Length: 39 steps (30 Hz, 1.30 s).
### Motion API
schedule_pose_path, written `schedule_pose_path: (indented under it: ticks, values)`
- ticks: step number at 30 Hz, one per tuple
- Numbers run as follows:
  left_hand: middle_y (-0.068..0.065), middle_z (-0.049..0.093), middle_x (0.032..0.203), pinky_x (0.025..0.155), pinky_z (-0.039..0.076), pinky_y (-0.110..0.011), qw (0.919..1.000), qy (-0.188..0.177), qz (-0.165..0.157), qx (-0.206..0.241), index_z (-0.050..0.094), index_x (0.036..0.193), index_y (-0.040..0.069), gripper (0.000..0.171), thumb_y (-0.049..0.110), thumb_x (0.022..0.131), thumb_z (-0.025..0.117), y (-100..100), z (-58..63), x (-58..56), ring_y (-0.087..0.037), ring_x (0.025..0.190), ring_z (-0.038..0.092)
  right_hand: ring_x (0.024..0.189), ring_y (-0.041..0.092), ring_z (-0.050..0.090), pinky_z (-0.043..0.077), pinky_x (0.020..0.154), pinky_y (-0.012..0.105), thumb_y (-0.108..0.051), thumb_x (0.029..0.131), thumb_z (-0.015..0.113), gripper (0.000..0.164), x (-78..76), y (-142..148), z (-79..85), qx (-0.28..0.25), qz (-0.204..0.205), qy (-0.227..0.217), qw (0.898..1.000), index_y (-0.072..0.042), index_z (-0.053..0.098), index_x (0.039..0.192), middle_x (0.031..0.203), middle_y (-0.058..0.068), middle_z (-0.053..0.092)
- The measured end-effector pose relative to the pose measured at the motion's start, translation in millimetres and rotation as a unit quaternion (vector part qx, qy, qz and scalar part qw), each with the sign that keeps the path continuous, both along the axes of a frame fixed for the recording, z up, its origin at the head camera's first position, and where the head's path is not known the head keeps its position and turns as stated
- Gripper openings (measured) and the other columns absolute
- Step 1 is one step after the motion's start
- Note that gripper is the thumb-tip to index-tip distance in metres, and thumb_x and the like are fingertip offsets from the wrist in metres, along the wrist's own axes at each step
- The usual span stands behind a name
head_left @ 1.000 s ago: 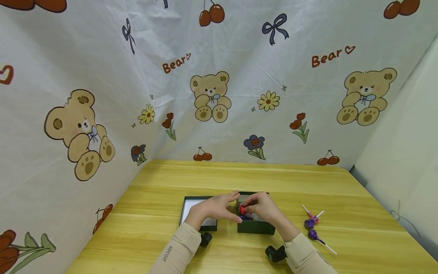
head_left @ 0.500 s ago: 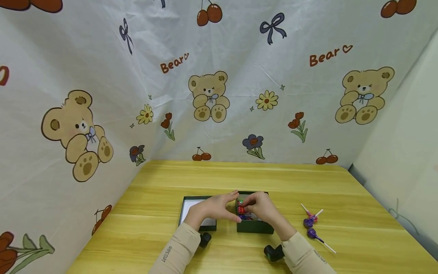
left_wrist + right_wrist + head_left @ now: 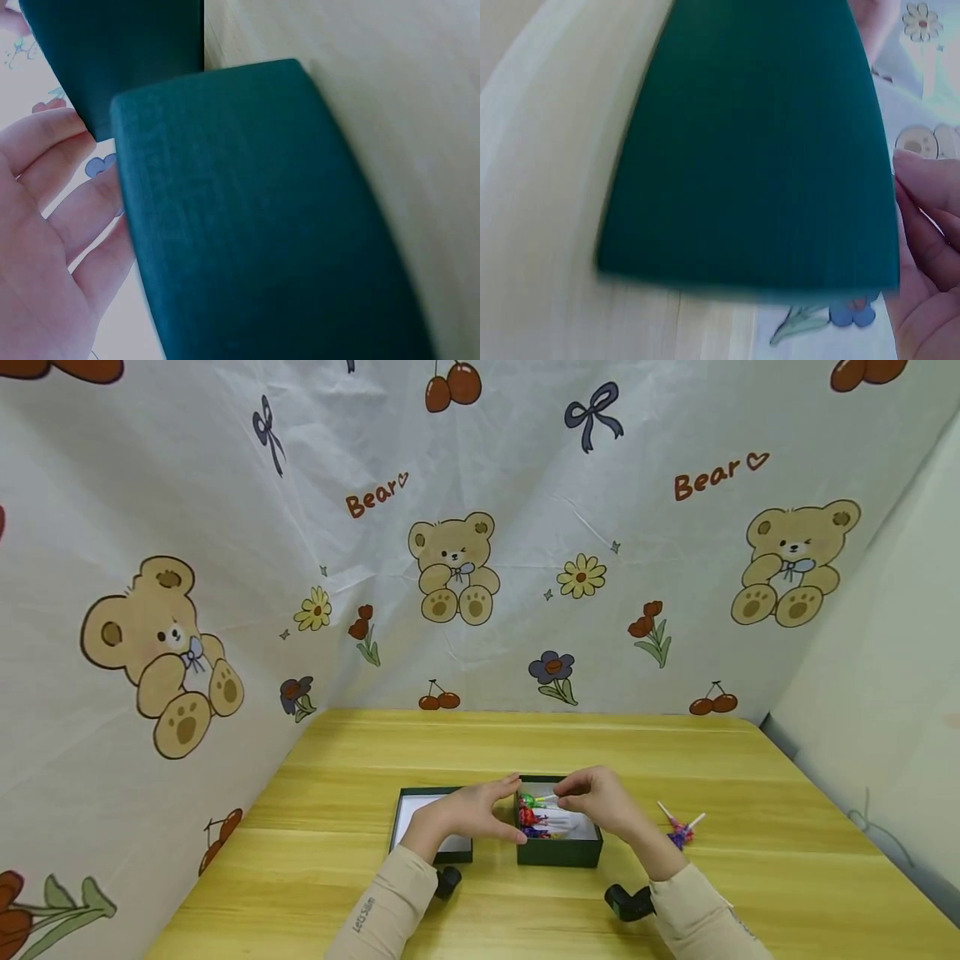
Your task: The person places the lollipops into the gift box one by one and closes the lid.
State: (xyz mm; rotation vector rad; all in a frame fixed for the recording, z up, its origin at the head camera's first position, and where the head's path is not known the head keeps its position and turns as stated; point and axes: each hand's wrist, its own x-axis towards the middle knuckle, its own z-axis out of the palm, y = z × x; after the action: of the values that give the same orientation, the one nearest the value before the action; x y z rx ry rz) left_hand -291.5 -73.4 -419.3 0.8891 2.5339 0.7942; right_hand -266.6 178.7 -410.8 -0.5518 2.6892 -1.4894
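A dark green box (image 3: 558,855) stands uncovered on the table, with wrapped lollipops inside. Red lollipops (image 3: 528,817) lie along its left wall, heads left and white sticks pointing right, with purple ones nearer the front. Behind them is a green lollipop (image 3: 529,799). My right hand (image 3: 600,797) reaches over the box's right side, its thumb and fingertips pinching at the stick end of the green lollipop. My left hand (image 3: 472,812) spans the box's left side, thumb by the front corner and straight fingers at the back corner. The left wrist view shows those fingers (image 3: 71,199) beside green walls.
The shallow green lid (image 3: 453,857), white inside, lies left of the box, partly under my left hand. Lollipops (image 3: 681,833) lie on the table to the right, partly behind my right forearm. A patterned cloth (image 3: 450,660) hangs behind the wooden table (image 3: 360,906).
My right hand has moved right, off the red lollipop to the green one's stick, uncovering more of the box. The sleeve now covers the nearest loose lollipop's spot. My left hand stays put.
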Motion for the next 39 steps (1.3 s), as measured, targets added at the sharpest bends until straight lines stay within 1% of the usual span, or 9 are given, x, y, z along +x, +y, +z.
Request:
schedule_pose_path:
  ticks: [5,9,15,17,22,25,32,36,39]
  values:
    - [0.009,0.017,0.168,0.121,0.032,-0.048,1.0000,0.008,0.001,-0.002,0.027,0.160,0.020,0.095,0.053,0.086,0.074,-1.0,-2.8,-1.5,-0.024,0.154,0.025,0.089,0.019,0.068,0.059,0.074,0.025,0.000,0.091,0.069,0.018,2.4,27.2,3.0,0.013,-0.002,-0.014,1.000,0.010,0.072,0.106,0.105,0.024,0.071]
    - [0.011,0.017,0.168,0.121,0.032,-0.048,0.9999,0.011,0.000,0.002,0.026,0.160,0.023,0.094,0.054,0.086,0.074,-1.5,-3.4,-2.0,-0.024,0.154,0.025,0.089,0.019,0.068,0.059,0.075,0.024,0.000,0.091,0.068,0.018,1.4,53.7,6.3,0.030,0.006,-0.022,0.999,0.010,0.072,0.106,0.105,0.025,0.071]
    - [0.012,0.017,0.168,0.121,0.033,-0.048,1.0000,0.010,0.003,0.000,0.027,0.160,0.024,0.093,0.054,0.086,0.074,-3.1,-0.8,-0.9,-0.024,0.153,0.026,0.095,0.031,0.070,0.060,0.078,0.027,0.003,0.092,0.063,0.019,0.6,84.7,13.8,0.063,0.040,-0.034,0.997,0.010,0.070,0.109,0.108,0.026,0.070]
    - [0.011,0.017,0.168,0.121,0.033,-0.048,1.0000,0.009,0.002,0.001,0.027,0.160,0.023,0.093,0.053,0.086,0.074,-3.2,-0.6,-1.3,-0.024,0.153,0.026,0.095,0.033,0.070,0.060,0.077,0.026,0.003,0.092,0.063,0.020,0.4,92.2,14.6,0.071,0.044,-0.034,0.996,0.012,0.069,0.109,0.108,0.027,0.070]
    - [0.012,0.017,0.168,0.121,0.032,-0.047,1.0000,0.005,0.000,0.007,0.026,0.160,0.023,0.093,0.053,0.086,0.074,-2.9,-3.4,-3.1,-0.023,0.154,0.024,0.088,0.017,0.069,0.059,0.073,0.026,0.001,0.091,0.065,0.020,0.9,110.2,10.7,0.096,0.028,-0.024,0.995,0.012,0.070,0.108,0.105,0.025,0.071]
    - [0.012,0.016,0.168,0.121,0.032,-0.047,0.9999,0.008,-0.002,0.006,0.026,0.160,0.025,0.093,0.054,0.086,0.074,-2.1,-6.0,-4.0,-0.024,0.154,0.024,0.084,0.012,0.069,0.059,0.069,0.028,0.001,0.091,0.065,0.022,2.2,123.3,5.8,0.106,0.039,-0.028,0.993,0.012,0.069,0.109,0.104,0.025,0.071]
    - [0.012,0.015,0.168,0.121,0.032,-0.048,0.9999,0.010,-0.006,0.002,0.024,0.161,0.025,0.094,0.055,0.086,0.073,-1.6,-6.5,-5.6,-0.024,0.154,0.024,0.091,0.017,0.071,0.060,0.070,0.029,0.005,0.092,0.061,0.027,4.1,151.3,-5.5,0.089,0.099,-0.069,0.989,0.018,0.064,0.115,0.109,0.031,0.068]
    - [0.011,0.015,0.168,0.122,0.031,-0.047,0.9999,0.012,-0.008,0.001,0.024,0.161,0.024,0.094,0.054,0.086,0.073,-1.7,-5.8,-6.0,-0.024,0.154,0.023,0.094,0.018,0.070,0.060,0.072,0.030,0.006,0.089,0.063,0.029,5.0,157.1,-7.0,0.097,0.105,-0.080,0.986,0.019,0.063,0.115,0.113,0.034,0.066]
    - [0.011,0.015,0.168,0.121,0.032,-0.048,0.9999,0.012,-0.007,0.001,0.025,0.161,0.023,0.095,0.054,0.086,0.074,-2.4,-5.9,-5.6,-0.024,0.154,0.024,0.095,0.017,0.069,0.059,0.076,0.026,0.009,0.086,0.064,0.030,5.3,159.3,-8.5,0.113,0.105,-0.083,0.984,0.018,0.064,0.114,0.112,0.033,0.067]
